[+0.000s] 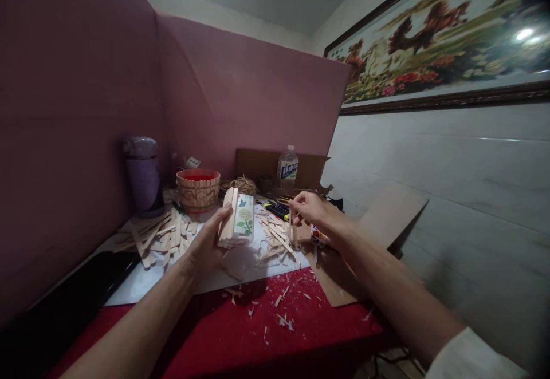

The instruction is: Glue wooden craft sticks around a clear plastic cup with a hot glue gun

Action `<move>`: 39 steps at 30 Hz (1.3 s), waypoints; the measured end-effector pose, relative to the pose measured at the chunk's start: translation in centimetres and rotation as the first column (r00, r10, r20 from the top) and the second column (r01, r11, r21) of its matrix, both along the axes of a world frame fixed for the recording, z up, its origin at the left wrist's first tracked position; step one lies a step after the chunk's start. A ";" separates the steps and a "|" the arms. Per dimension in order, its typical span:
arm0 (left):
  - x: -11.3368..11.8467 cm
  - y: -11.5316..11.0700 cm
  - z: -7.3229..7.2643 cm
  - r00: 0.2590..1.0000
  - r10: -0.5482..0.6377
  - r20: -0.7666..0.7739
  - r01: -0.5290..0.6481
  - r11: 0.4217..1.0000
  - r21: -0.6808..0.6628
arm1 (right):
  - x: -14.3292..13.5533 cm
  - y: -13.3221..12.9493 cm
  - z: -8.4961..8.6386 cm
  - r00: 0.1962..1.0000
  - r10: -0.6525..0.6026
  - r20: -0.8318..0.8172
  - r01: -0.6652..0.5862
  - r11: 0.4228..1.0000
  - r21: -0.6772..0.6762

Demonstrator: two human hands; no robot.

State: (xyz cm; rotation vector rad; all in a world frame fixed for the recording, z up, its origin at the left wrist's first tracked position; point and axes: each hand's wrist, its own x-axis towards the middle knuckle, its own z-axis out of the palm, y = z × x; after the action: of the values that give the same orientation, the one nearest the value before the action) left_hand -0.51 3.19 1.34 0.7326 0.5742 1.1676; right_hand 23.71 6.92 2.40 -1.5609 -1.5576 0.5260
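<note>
My left hand point(209, 235) is wrapped round a small box point(245, 218) with a flower and butterfly print, partly covered by upright wooden craft sticks point(230, 214). To the right, my right hand point(307, 208) pinches a thin wooden stick point(291, 229), which points down over the stick pile. Loose craft sticks point(277, 236) lie between the hands on white paper point(253, 265). A bigger heap of sticks point(165, 236) spreads out left of my left hand.
Behind stand a purple bottle point(144, 178), a stick-covered round container point(198, 189), twine point(243, 185) and a clear bottle point(287, 168). Cardboard point(339, 279) lies at right, near a glue tube point(320, 236). Wood scraps litter the red cloth point(240, 333). A black object point(81, 287) is at left.
</note>
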 end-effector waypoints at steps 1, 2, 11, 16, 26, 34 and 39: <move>0.0 0.0 0.0 1.000 0.008 -0.009 -0.008 1.000 -0.001 | -0.1 0.0 0.1 0.999 -0.010 -0.030 0.010 1.000 0.008; 0.0 0.0 -0.1 1.000 0.013 -0.016 -0.014 1.000 -0.003 | -0.3 0.0 0.2 0.998 -0.017 -0.053 0.018 1.000 0.016; 0.1 0.0 -0.2 1.000 0.003 -0.011 -0.002 1.000 0.008 | -1.1 -2.1 0.4 0.995 0.013 0.098 -0.011 1.000 -0.016; 0.1 0.2 -0.7 0.999 -0.006 -0.033 0.007 1.000 0.025 | -2.2 -2.2 -0.5 0.924 0.048 0.380 -0.019 0.997 -0.080; 0.1 0.2 -0.7 0.998 0.010 -0.064 -0.008 0.999 0.040 | -5.6 -0.2 -1.6 0.760 0.086 0.644 0.052 0.980 -0.192; 0.0 0.2 -0.5 0.997 0.013 -0.070 -0.011 1.000 0.028 | -4.4 1.2 -0.4 0.945 -0.042 0.325 0.046 0.999 -0.004; 0.1 0.2 -0.8 0.997 0.000 -0.073 0.000 1.000 0.001 | -4.2 -0.8 0.4 0.993 0.118 0.015 -0.119 0.991 0.061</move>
State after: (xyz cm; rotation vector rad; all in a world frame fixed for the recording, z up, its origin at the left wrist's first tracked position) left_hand -0.39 3.42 0.54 0.7787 0.6344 1.1446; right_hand 19.52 6.13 2.81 -1.4335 -1.6673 0.5308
